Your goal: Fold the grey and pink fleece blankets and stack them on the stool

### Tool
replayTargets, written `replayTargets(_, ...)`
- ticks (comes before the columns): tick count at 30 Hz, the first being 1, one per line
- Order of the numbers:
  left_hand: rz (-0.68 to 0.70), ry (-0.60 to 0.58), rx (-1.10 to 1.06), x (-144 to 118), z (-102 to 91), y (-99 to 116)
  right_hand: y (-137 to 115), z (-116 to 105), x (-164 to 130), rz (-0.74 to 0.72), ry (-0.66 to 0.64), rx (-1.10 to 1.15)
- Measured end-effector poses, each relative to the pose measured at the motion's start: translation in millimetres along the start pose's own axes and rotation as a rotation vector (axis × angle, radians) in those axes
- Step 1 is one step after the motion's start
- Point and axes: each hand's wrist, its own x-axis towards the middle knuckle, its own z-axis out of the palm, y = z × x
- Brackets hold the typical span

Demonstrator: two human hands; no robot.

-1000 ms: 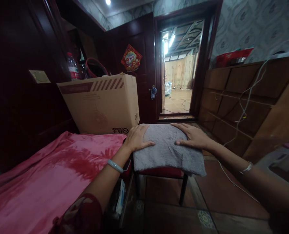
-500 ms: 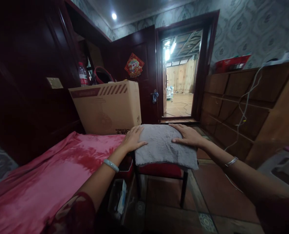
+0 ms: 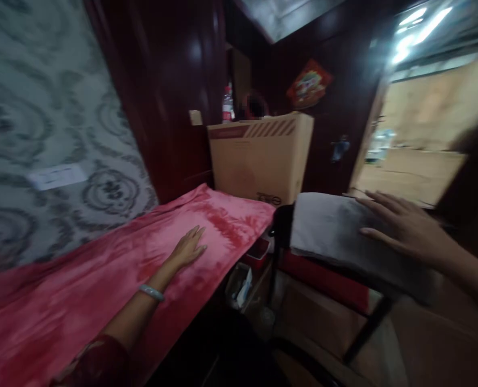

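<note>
Across the back of a chair [image 3: 323, 282], a grey cloth [image 3: 323, 226] is draped, its far side hidden and its right end lost in shadow and blur. The right part of the cloth is covered by the right hand [image 3: 408, 226], whose fingers are splayed with the thumb set well apart; nothing is seen to be clasped, though how firmly the cloth is pressed cannot be told. By the left hand [image 3: 186, 247], laid palm down with spread fingers on a pink blanket [image 3: 223, 215], nothing is gripped. The right forearm is cut off at the edge of the view, as is the blanket.

Beyond the blanket a cardboard box [image 3: 255, 156] is seen, its lettering too smeared to be read. Above its top edge a bottle [image 3: 227, 105] is shown, its base hidden; beside the bottle, a dark shape is masked by a blocky patch (what it is cannot be made out). Low between blanket and chair, a pale packet [image 3: 244, 287] is half swallowed by gloom.
</note>
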Motion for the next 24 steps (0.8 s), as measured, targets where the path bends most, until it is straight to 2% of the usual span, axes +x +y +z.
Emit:
replayTargets(2,-0.176,-0.036,0.047,-42,-5.2,-38,-38,12,10,-0.091,0.009,0.105)
replayTargets(5,-0.415,-0.060,0.088,-103,-13.9,-82,-109,48,25,-0.241,-0.098,0.285)
replayTargets(7,-0.546,-0.061,0.112,-142,-19.7,-103,-158,81,34,-0.352,-0.208,0.390)
replayTargets(10,-0.692,-0.067,0.176,-196,-28.1,-122,-222,139,52,-0.462,-0.313,0.532)
replayTargets(14,-0.851,-0.092,0.245,-254,-33.0,-125,-301,207,87,-0.514,-0.359,0.690)
replayTargets(18,-0.932,-0.131,0.280,-282,-25.6,-116,-372,262,121,-0.525,-0.366,0.703)
replayTargets(21,-0.930,-0.087,0.290,-286,-18.9,-109,-404,300,126,-0.458,-0.382,0.601)
replayTargets(24,-0.919,-0.047,0.256,-287,-14.7,-106,-414,334,113,-0.401,-0.359,0.499)
